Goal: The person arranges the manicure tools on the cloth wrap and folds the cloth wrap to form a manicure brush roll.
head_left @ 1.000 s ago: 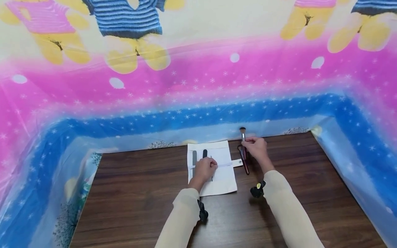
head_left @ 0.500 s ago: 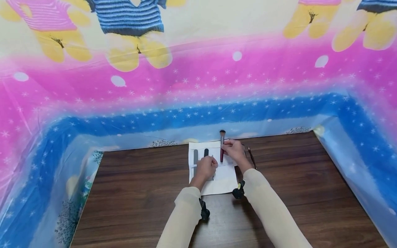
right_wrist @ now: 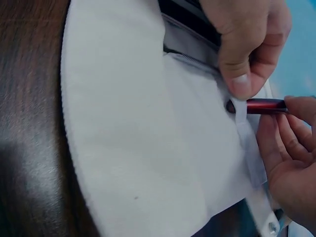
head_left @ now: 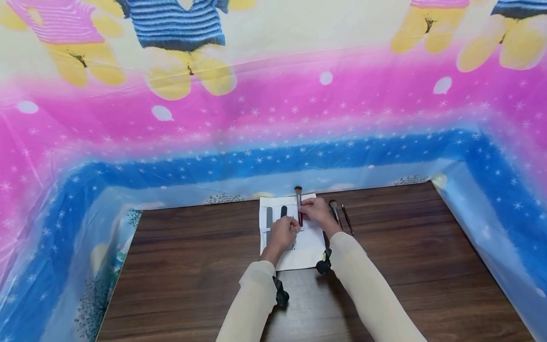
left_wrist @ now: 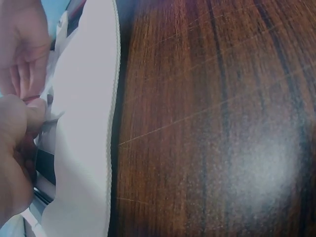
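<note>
A white fabric case (head_left: 311, 251) lies unfolded on the table, with a thin white elastic band (right_wrist: 242, 118) across it. My left hand (head_left: 284, 233) pinches that band between thumb and finger, lifting it off the fabric. In my right hand (head_left: 318, 211) is a makeup brush (head_left: 298, 194), bristles pointing away from me, gripped by its dark red handle (right_wrist: 266, 105). The dark end of this handle pokes past the band beside my left thumb. A grey flat file (head_left: 269, 217) and a black-ended tool (head_left: 284, 210) sit in the case to the left.
Right of the case lie another makeup brush (head_left: 335, 211) and a thin dark stick-like tool (head_left: 347, 219) on the brown wooden table (head_left: 183, 266). A snap strap (right_wrist: 269, 222) extends from the case's right side. A printed cloth (head_left: 273, 164) rises behind the table.
My right hand has carried the makeup brush leftward from beside the case to over it, then lowered the handle end to the band. My left hand stays in place.
</note>
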### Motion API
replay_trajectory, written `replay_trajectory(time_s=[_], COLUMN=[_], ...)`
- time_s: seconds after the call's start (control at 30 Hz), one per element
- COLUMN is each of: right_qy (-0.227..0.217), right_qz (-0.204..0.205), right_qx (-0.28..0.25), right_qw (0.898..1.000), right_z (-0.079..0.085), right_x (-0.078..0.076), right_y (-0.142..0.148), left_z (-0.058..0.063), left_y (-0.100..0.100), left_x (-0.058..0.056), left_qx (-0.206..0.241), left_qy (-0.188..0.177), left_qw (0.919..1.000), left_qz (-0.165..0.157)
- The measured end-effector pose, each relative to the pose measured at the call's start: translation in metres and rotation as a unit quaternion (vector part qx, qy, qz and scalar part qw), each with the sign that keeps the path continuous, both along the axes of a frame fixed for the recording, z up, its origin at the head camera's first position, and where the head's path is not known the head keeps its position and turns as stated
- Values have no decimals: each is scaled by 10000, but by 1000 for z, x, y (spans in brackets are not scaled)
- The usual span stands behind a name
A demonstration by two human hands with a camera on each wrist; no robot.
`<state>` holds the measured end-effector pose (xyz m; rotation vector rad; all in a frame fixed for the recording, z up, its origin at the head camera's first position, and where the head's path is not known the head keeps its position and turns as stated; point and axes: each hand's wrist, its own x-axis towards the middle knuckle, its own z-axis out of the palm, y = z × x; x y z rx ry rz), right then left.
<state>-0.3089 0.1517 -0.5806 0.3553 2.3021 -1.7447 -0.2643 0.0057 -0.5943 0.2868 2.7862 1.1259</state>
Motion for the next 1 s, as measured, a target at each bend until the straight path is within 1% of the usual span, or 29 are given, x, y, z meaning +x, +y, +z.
replay_trajectory(time_s=[0.13,0.3,0.37,0.53,0.63,0.73,0.8,0.87,1.0], right_qy=[-119,-185,-203,-335,-335,-382,-421,-441,-363], right_qz=[173,314,418,799,1110,1283,1250,1091,718], right_qx=[17,49,85,37,-86,-268,-361,-453,-513], right_qw=[9998,9993,9989,9962,9932,9906,9906,9920,9954], right_z=[-4,-5,-5,-8,-6,-2,0,3,7], right_x=[4,6,6,6,5,3,3,2,1], right_y=[1,2,3,10,12,13,12,11,9], left_z=[1,3,3,3,2,2,2,3,3], left_y=[0,-1,-1,0,0,-1,0,0,0], left_x=[0,1,1,2,2,2,2,2,2], left_qx=[83,123,171,240,274,323,357,369,376], left_qy=[-17,-20,-72,-255,-270,-312,-359,-424,-425], left_qw=[9999,9998,9996,9989,9987,9984,9981,9978,9979], left_qz=[75,175,218,300,332,357,364,365,313])
